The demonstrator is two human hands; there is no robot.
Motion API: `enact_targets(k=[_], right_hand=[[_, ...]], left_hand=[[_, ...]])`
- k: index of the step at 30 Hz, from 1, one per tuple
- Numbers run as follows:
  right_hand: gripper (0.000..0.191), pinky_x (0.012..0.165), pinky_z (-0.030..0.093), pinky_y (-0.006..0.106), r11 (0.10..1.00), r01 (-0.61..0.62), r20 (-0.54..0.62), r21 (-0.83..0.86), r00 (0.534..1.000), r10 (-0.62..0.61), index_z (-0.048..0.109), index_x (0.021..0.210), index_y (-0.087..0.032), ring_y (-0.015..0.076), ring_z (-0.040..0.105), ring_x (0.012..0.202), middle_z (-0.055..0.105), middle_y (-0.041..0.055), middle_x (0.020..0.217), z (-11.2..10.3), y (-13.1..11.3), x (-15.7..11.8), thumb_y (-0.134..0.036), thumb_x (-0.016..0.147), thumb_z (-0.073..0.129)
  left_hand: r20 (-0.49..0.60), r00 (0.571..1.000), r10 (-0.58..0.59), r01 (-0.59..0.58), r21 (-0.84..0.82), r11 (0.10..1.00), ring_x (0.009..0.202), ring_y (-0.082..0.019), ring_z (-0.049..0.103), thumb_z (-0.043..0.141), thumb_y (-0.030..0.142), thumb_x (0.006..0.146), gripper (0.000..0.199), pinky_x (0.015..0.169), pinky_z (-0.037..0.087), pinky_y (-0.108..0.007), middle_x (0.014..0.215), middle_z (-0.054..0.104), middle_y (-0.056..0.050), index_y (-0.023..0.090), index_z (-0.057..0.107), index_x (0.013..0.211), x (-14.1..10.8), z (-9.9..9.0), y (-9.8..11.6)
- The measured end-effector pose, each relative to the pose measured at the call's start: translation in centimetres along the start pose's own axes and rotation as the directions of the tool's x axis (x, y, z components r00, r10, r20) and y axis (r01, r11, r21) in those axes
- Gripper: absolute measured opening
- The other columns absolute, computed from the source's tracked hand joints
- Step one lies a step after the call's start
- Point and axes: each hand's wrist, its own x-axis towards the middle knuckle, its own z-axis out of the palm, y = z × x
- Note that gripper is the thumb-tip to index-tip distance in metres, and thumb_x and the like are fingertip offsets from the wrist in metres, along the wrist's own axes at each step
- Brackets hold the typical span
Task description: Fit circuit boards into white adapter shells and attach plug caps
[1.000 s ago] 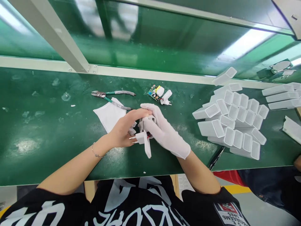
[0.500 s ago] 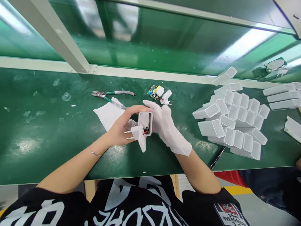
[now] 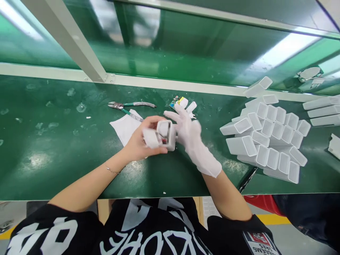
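My bare left hand [image 3: 138,142] grips a white plastic charger housing [image 3: 172,137], its open end facing me. A white block and a bit of red wire show inside it. The white plug cap [image 3: 151,138] hangs loose at the housing's left side, blurred. On the right, my gloved right hand [image 3: 191,137] has its fingers stretched and spread close beside the housing; whether a fingertip touches it I cannot tell. Just beyond that hand lies a small circuit board [image 3: 174,102] with a white plug piece [image 3: 191,107], partly covered by the gloved fingers.
Diagonal cutters [image 3: 132,105] lie at the back left, one handle over a white cloth [image 3: 123,128]. Many empty white housings [image 3: 268,131] are stacked to the right. A black pen-like object [image 3: 247,180] rests by the front edge. Behind runs a pale metal rail [image 3: 164,83].
The housing has shifted slightly right and tilted, and the plug cap has swung up and left. My right hand's fingers have spread and come away from the housing's side.
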Motion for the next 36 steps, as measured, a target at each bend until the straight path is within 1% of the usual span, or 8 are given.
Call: enact_targets(k=[4,7,11,19,26,29,32,36], right_hand=[[0.067,0.096,0.057,0.050,0.976,-0.033,-0.045,0.213,0.998,0.044,0.044,0.143,-0.046,0.0264,0.061,0.125,0.055,-0.0026,0.146,-0.7,0.2,1.0,-0.075,0.094,0.008],[0.066,0.101,0.054,0.050,0.974,-0.028,-0.058,0.223,0.997,0.042,0.048,0.140,-0.043,0.0251,0.060,0.124,0.056,-0.0009,0.144,-0.4,0.1,0.9,-0.076,0.094,0.014],[0.068,0.105,0.050,0.050,0.980,-0.020,-0.046,0.197,0.999,0.030,0.043,0.144,-0.040,0.0251,0.059,0.126,0.051,0.0024,0.150,0.7,-0.3,-0.1,-0.079,0.092,0.022],[0.064,0.106,0.049,0.048,0.991,-0.001,-0.026,0.137,1.000,0.005,0.046,0.139,-0.039,0.0227,0.060,0.125,0.053,0.0023,0.149,0.6,-1.1,-0.8,-0.076,0.094,0.022],[0.063,0.098,0.053,0.047,0.990,0.060,-0.102,0.128,0.994,-0.047,0.056,0.126,-0.035,0.0237,0.065,0.114,0.063,0.0039,0.135,0.3,-0.7,-0.4,-0.078,0.093,0.023],[0.052,0.094,0.054,0.046,0.976,0.175,-0.329,0.127,0.936,-0.124,0.061,0.114,-0.031,0.0219,0.068,0.100,0.067,0.0047,0.119,-1.2,-0.5,0.4,-0.069,0.096,0.032],[0.033,0.098,0.052,0.045,0.977,0.215,-0.568,-0.009,0.803,-0.182,0.059,0.111,-0.028,0.0196,0.066,0.098,0.064,0.0044,0.117,-3.2,0.1,1.6,-0.054,0.096,0.046],[0.044,0.112,0.040,0.051,0.928,0.101,-0.546,-0.360,0.783,-0.297,0.054,0.128,-0.020,0.0267,0.054,0.127,0.059,0.0137,0.130,-4.1,2.3,3.6,-0.045,0.091,0.055]], left_hand=[[-0.011,0.908,-0.419,0.340,-0.565,0.752,0.115,-0.028,0.067,0.081,0.074,0.061,0.083,0.090,0.058,-0.033,0.116,0.071,-0.006,0.022,0.061,0.122,0.4,0.1,0.6],[0.073,0.856,-0.512,0.395,-0.731,0.556,0.105,-0.021,0.072,0.061,0.075,0.082,0.071,0.084,0.060,-0.024,0.110,0.074,-0.005,0.020,0.060,0.126,0.7,0.2,1.3],[0.114,0.845,-0.523,0.389,-0.802,0.454,0.084,-0.014,0.075,0.032,0.068,0.099,0.064,0.080,0.060,-0.018,0.093,0.076,-0.004,0.016,0.060,0.124,0.9,0.3,1.8],[0.078,0.899,-0.430,0.383,-0.615,0.689,0.114,-0.024,0.071,0.041,0.082,0.087,0.070,0.103,0.059,-0.034,0.114,0.074,-0.007,0.023,0.066,0.114,0.6,0.0,0.2],[0.026,0.884,-0.468,0.401,-0.557,0.727,0.115,-0.027,0.071,0.043,0.086,0.083,0.073,0.097,0.062,-0.038,0.111,0.075,-0.009,0.022,0.069,0.107,0.9,-0.1,0.1],[-0.002,0.919,-0.394,0.344,-0.485,0.804,0.111,-0.028,0.072,0.048,0.086,0.080,0.073,0.091,0.063,-0.039,0.116,0.073,-0.009,0.024,0.064,0.115,0.5,-0.2,0.6],[-0.144,0.948,-0.285,0.218,-0.360,0.907,0.104,-0.027,0.071,0.070,0.080,0.070,0.073,0.083,0.062,-0.038,0.117,0.071,-0.007,0.026,0.059,0.117,1.2,-1.6,1.3],[-0.419,0.906,0.057,-0.016,0.101,0.995,0.095,-0.020,0.063,0.087,0.069,0.058,0.074,0.081,0.055,-0.036,0.103,0.067,-0.001,0.023,0.054,0.107,6.8,-6.4,1.6]])
